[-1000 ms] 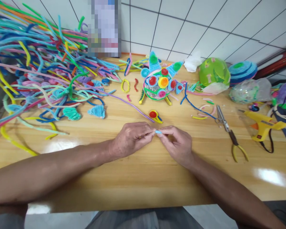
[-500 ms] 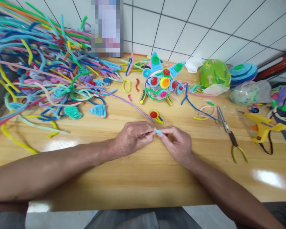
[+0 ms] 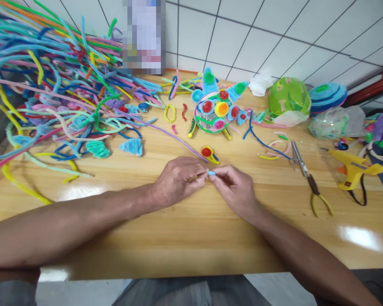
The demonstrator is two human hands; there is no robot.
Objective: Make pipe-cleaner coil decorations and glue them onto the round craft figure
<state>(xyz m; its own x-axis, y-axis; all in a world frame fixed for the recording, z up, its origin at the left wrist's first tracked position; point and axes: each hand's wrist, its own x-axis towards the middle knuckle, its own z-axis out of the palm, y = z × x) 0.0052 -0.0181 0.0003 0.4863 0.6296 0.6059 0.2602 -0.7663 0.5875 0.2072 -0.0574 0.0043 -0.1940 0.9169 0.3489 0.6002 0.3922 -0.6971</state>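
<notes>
Small blue piece pinched above a wooden table

The blue piece (image 3: 211,173) was held between the fingertips of the left hand (image 3: 175,180) and right hand (image 3: 236,189) — both sets closed on it — just on the near side of a red-and-yellow curl (image 3: 207,152) lying on the table (image 3: 185,238).

Left hand (image 3: 174,182) and right hand (image 3: 235,189) nearly meeting, fingers pinched, forearms angled inward.
</notes>
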